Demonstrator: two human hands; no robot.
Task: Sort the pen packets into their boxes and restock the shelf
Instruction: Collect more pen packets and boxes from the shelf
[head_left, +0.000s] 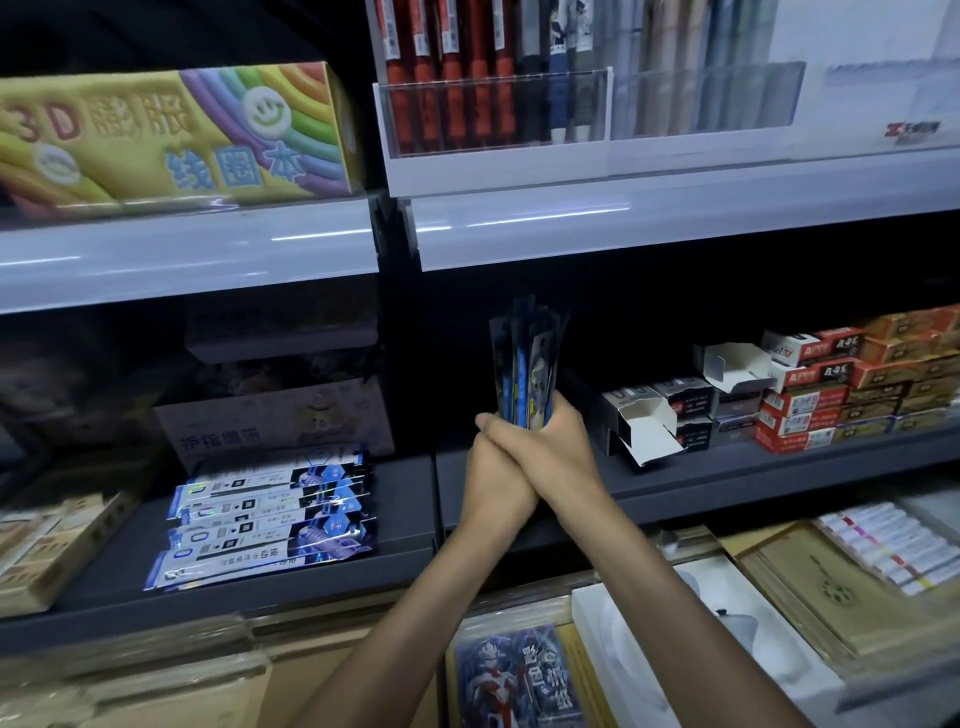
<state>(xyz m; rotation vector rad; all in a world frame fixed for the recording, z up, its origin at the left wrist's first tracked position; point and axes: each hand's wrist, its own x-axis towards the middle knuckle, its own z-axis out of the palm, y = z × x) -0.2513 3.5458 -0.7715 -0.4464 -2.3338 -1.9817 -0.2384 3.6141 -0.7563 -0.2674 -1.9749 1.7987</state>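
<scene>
Bundle of glossy pen packets (527, 369): dark blue, yellow streaks. Left of it, flat foil packets (270, 512): silver-blue, holographic. Right of it, small cardboard boxes (802, 410): red-and-white.

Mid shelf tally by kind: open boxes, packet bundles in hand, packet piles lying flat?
Open cardboard boxes with white flaps: 2
Upright bundles of dark blue foil pen packets, gripped by left hand and right hand: 1
Flat piles of silver-blue pen packets: 1
Total: 4

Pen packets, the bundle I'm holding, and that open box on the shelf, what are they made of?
Pen packets: glossy plastic film, possibly foil-backed, judging by the sheen. Open box: thin matte cardboard, likely; plain white inside, creased flaps.
</scene>
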